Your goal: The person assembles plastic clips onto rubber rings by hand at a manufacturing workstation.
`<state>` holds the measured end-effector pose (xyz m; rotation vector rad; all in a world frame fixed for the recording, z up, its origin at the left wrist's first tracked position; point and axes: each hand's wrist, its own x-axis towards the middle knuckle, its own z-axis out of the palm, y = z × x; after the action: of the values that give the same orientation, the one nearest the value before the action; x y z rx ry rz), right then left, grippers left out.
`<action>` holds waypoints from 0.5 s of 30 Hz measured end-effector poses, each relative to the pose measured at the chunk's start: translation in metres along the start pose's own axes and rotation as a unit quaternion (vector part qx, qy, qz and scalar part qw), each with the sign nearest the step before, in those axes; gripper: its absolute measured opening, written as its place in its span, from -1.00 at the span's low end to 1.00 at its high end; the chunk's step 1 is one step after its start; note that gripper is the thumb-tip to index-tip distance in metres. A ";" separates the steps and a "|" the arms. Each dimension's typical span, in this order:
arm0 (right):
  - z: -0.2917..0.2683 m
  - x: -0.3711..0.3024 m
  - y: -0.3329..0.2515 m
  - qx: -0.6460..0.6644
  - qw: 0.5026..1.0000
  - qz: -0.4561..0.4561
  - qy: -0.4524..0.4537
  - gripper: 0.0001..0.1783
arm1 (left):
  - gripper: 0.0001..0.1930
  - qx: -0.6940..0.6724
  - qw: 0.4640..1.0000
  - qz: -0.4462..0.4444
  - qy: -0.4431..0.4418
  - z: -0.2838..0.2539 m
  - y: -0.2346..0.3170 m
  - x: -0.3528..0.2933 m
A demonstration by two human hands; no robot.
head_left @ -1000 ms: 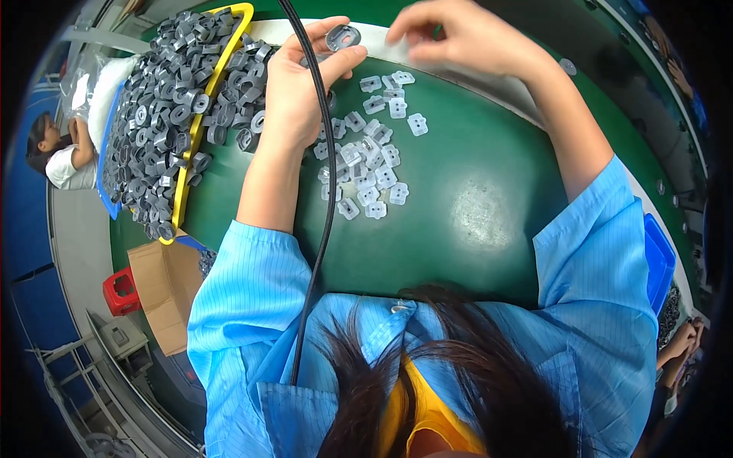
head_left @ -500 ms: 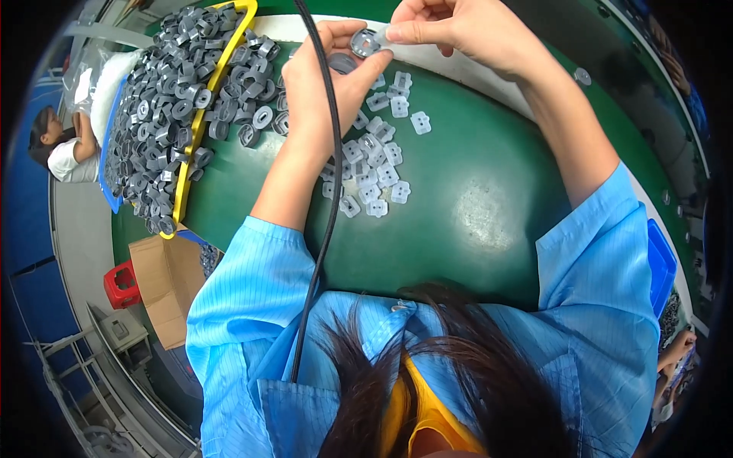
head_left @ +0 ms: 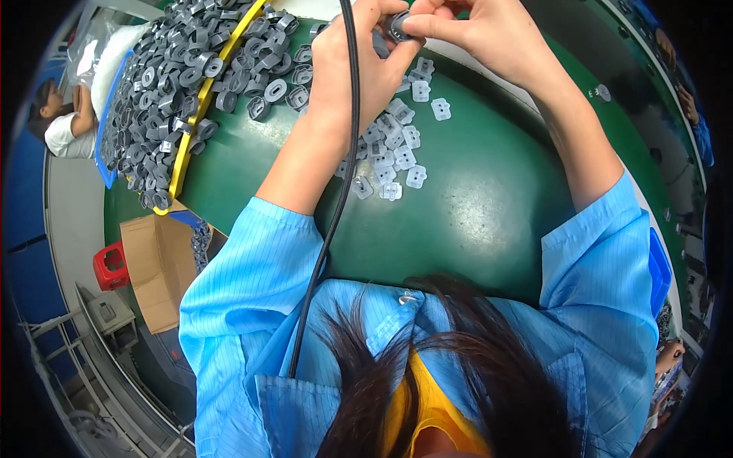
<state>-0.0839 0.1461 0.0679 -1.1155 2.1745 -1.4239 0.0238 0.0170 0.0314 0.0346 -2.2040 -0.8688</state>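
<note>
At the top of the view my left hand (head_left: 355, 65) is closed around a grey oval plastic ring part (head_left: 398, 27), and a second grey piece (head_left: 379, 44) shows against its palm. My right hand (head_left: 466, 27) pinches the ring part from the other side; its fingertips partly cover the part, so any clear piece there is hidden. Below the hands, small translucent plastic plates (head_left: 393, 141) lie in a loose pile on the green tabletop (head_left: 473, 221). Left of my left wrist, more grey ring parts (head_left: 267, 57) are heaped on the table.
A blue tray with a yellow rim (head_left: 183, 149) brims with grey parts at the left. A black cable (head_left: 336, 206) hangs across my left arm. Beyond stand an open cardboard box (head_left: 153, 267) and a red stool (head_left: 111, 266). A person in white (head_left: 65, 122) sits far left.
Both hands have come closer together, the right fingers now pressing on the ring part. The clear piece between the right fingertips is out of sight. The whole view has shifted slightly.
</note>
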 end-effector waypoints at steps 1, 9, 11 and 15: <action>-0.001 0.001 0.007 0.034 0.999 -0.027 -0.028 -0.86 | -0.72 -0.012 1.000 -0.007 -0.002 0.002 0.002 0.000; 0.017 -0.012 0.008 -0.007 0.979 -0.156 0.135 -0.84 | -0.65 0.000 0.999 0.009 0.046 0.013 -0.011 -0.001; 0.016 -0.013 0.010 0.005 0.980 -0.154 0.129 -0.83 | -0.65 -0.016 0.999 -0.002 0.044 0.014 -0.008 -0.002; 0.011 -0.003 0.013 0.139 0.989 0.047 0.019 -0.79 | -0.65 0.040 0.999 0.001 0.026 0.008 -0.003 -0.003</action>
<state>-0.0804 0.1436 0.0512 -0.8828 1.9459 -1.6550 0.0196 0.0204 0.0241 0.0937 -2.1890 -0.7694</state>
